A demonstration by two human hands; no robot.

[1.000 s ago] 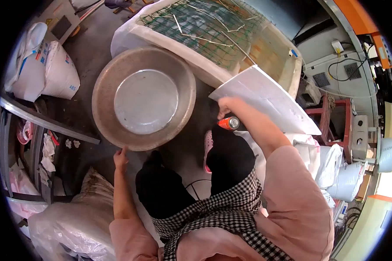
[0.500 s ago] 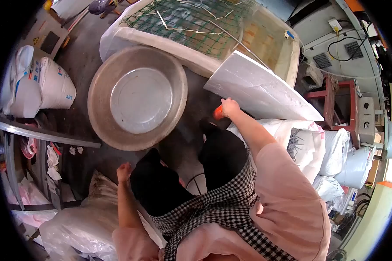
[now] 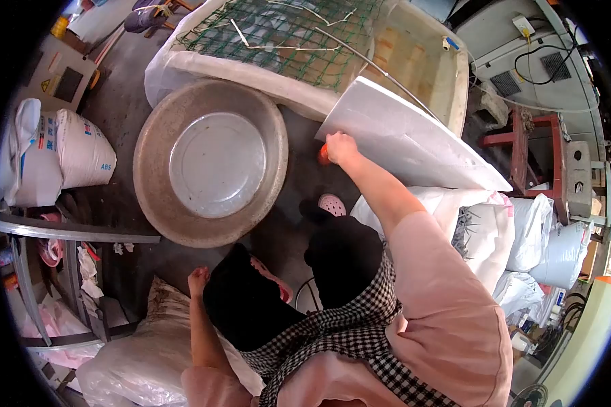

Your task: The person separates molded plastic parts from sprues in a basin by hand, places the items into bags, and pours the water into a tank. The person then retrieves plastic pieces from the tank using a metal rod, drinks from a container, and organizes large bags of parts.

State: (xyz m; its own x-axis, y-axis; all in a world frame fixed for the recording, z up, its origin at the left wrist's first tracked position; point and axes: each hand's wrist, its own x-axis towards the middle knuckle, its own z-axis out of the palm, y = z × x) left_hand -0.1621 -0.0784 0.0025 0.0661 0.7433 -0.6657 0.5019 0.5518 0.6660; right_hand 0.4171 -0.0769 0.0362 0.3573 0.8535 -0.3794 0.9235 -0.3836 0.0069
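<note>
My right hand [image 3: 341, 147] is closed round an orange-red object [image 3: 324, 154], mostly hidden by the fingers, beside the left edge of a white foam board [image 3: 400, 132]. My left hand [image 3: 198, 279] hangs low beside my left knee, its fingers curled; whether anything is in them is too small to tell. A large round basin [image 3: 142, 163] with a brown inner wall and a pale bottom stands on the floor between my hands, touching neither.
Behind the basin is a water tub [image 3: 251, 66] partly covered by green netting [image 3: 305, 61]. White sacks [image 3: 85, 149] stand at left above a metal frame [image 3: 75, 229]. More sacks [image 3: 482, 230] and a red stool [image 3: 557, 163] are at right.
My right hand has moved left and slightly up with the orange-red object, closer to the basin. A pink shoe now shows past my right knee. The view has shifted a little.
</note>
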